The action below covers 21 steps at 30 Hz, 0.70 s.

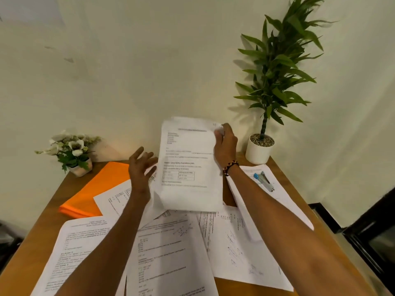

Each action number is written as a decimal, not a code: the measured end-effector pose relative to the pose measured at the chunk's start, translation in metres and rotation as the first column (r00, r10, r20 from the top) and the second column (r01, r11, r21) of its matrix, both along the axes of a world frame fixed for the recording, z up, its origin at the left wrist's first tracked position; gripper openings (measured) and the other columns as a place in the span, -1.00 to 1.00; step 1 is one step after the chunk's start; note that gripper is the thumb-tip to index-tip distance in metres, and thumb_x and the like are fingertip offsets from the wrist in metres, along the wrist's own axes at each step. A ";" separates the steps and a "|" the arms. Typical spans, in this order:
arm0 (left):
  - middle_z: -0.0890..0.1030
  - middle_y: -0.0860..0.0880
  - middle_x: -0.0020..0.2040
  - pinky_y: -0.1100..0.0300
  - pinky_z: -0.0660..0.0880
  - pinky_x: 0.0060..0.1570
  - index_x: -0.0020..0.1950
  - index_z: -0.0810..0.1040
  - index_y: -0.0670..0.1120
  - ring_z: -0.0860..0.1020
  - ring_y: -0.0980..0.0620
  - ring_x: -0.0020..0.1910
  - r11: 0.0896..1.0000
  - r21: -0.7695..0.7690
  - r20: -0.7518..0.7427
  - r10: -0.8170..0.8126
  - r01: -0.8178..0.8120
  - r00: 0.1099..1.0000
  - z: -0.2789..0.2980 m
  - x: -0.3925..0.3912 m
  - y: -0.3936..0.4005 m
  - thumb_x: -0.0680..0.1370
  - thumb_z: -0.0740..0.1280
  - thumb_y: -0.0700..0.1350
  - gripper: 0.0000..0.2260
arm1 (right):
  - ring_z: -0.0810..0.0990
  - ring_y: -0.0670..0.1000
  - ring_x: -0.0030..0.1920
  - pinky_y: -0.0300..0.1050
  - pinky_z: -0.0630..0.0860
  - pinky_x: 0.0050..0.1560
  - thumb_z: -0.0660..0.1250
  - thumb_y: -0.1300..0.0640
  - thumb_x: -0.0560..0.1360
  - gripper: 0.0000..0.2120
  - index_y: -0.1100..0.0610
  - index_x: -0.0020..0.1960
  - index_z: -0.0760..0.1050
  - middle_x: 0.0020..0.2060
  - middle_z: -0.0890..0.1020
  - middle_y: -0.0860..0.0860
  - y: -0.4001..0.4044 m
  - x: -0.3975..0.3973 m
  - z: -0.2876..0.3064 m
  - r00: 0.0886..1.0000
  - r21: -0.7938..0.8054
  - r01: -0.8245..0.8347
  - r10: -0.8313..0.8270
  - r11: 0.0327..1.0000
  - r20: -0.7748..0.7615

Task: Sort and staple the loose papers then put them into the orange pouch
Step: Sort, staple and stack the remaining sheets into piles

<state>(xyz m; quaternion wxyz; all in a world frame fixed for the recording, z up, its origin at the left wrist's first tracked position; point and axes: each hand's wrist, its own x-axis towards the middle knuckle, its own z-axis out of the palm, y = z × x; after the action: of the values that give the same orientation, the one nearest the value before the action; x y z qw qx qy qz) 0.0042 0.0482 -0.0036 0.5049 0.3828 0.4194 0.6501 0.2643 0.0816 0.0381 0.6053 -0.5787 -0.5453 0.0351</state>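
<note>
Gripped a sheaf of printed papers [190,165] upright by its top corner in the right hand [225,144], above the wooden desk [277,167]; spread the left hand [140,167] beside it, fingers apart; orange pouch [96,186] left of it; blue stapler [264,180] right.

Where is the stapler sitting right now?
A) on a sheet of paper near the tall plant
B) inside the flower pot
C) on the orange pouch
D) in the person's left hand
A: the stapler lies on a sheet of paper near the tall plant.
</note>
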 end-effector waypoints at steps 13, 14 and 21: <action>0.57 -0.01 0.33 0.01 0.47 0.22 0.48 0.41 0.02 0.54 -0.05 0.28 0.957 0.009 -0.975 -0.055 0.289 0.215 -0.007 0.003 0.014 0.49 0.47 0.18 -0.39 | 0.63 -0.18 -0.16 -0.24 0.54 -0.21 0.39 0.04 0.58 -0.85 0.13 0.01 0.58 -0.14 0.67 -0.08 -0.039 -0.067 -0.089 0.871 -0.470 -0.462 0.484 0.752 -0.082; 0.59 0.01 0.32 0.00 0.49 0.22 0.42 0.47 0.02 0.56 -0.05 0.27 0.957 -0.039 -0.973 -0.102 0.286 0.208 -0.012 0.006 0.013 0.50 0.41 0.22 -0.44 | 0.64 -0.11 -0.17 -0.12 0.57 -0.21 0.39 0.05 0.57 -0.84 0.15 0.00 0.58 -0.17 0.68 -0.06 -0.039 -0.069 -0.093 0.871 -0.490 -0.461 0.484 0.740 -0.087; 0.59 -0.04 0.37 0.00 0.44 0.32 0.33 0.59 -0.01 0.54 -0.10 0.31 0.955 -0.143 -0.965 -0.193 0.260 0.177 -0.039 0.001 0.003 0.62 0.35 0.05 -0.69 | 0.64 -0.06 -0.30 0.01 0.62 -0.23 0.23 0.08 0.67 -0.74 0.22 -0.03 0.58 -0.25 0.68 0.03 -0.055 -0.058 -0.083 0.908 -0.628 -0.409 0.363 0.662 -0.209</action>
<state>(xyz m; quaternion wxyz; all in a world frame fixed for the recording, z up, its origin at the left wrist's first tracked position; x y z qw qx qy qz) 0.0054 0.0507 -0.0428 0.2111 0.7748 0.5627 0.1961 0.2066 0.0261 -0.0454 0.3581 -0.6240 -0.5872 0.3711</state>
